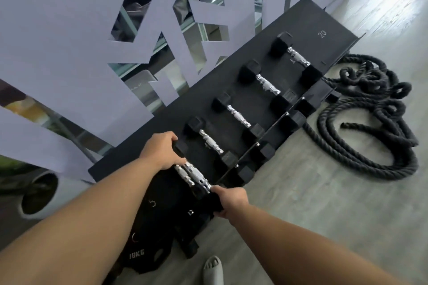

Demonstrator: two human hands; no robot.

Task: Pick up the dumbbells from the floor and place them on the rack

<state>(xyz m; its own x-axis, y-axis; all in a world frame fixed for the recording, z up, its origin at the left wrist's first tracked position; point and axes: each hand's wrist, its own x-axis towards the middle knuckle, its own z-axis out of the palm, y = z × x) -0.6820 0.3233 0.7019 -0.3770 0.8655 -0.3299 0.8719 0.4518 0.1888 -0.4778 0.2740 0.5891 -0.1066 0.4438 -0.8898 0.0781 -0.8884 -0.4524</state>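
Both hands are clamped on the dumbbell [193, 177], left hand [162, 150] on the far head, right hand [229, 201] on the near head, its chrome bar running diagonally between them, parallel to the four already on the rack [301, 21].

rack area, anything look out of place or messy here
The rack looks tidy: four dumbbells sit in a neat parallel row. Beside it, a thick black rope lies in a loose tangle on the floor, not coiled.
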